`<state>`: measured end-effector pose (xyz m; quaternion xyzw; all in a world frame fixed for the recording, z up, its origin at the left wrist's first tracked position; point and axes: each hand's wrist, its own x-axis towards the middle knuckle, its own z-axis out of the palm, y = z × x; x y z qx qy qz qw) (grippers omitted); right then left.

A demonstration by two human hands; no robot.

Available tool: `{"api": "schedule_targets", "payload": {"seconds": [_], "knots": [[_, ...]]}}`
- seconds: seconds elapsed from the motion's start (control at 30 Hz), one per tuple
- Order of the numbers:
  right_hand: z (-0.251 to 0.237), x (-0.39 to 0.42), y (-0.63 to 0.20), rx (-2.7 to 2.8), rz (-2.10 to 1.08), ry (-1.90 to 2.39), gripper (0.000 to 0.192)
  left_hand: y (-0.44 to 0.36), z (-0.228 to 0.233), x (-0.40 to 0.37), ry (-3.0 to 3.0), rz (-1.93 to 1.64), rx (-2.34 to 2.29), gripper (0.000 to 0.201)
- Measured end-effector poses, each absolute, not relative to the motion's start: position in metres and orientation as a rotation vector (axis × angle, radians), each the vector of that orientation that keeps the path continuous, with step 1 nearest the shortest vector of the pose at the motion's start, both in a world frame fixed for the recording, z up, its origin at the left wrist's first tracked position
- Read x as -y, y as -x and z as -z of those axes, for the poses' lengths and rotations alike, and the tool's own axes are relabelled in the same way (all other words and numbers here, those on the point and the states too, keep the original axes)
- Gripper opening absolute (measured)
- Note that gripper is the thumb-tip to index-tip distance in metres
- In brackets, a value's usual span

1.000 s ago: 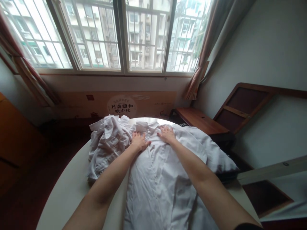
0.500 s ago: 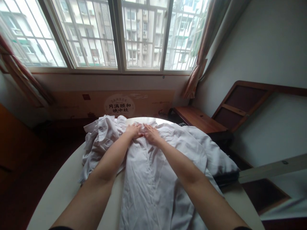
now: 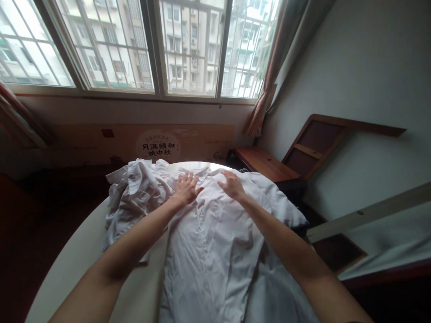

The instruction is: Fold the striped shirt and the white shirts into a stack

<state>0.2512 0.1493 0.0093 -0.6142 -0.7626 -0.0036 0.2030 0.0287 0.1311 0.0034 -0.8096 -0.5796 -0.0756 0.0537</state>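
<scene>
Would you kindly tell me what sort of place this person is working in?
Probably an indoor living space, such as a flat or dormitory room: a barred window with curtains looks out on multi-storey buildings, and white garments lie on a table with a curved edge.

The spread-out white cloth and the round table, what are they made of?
White cloth: probably cotton or a blend, matte; it creases softly and shows no gloss.
Round table: perhaps laminate or painted wood; its pale top looks smooth, with glare at the far edge.

The head camera looks forward and down over the table (image 3: 76,255).
</scene>
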Motion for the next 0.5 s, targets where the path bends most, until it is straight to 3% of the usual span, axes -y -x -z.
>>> {"api": "schedule_targets", "payload": {"seconds": [0.1, 0.2, 0.33, 0.5], "knots": [[-0.011, -0.130, -0.315, 1.741, 0.145, 1.932, 0.058, -0.043, 0.009, -0.087, 2.666, 0.273, 1.572, 0.074], [0.008, -0.107, -0.352, 1.840, 0.080, 2.057, 0.065, -0.047, 0.024, -0.064, 2.794, 0.155, 1.577, 0.078], [0.034, -0.085, -0.354, 1.990, -0.032, 2.103, 0.064, -0.044, 0.029, -0.063, 2.838, 0.115, 1.594, 0.076], [0.024, -0.079, -0.354, 1.696, -0.252, 2.014, 0.069, -0.041, 0.020, -0.061, 2.813, 0.160, 1.615, 0.071]]}}
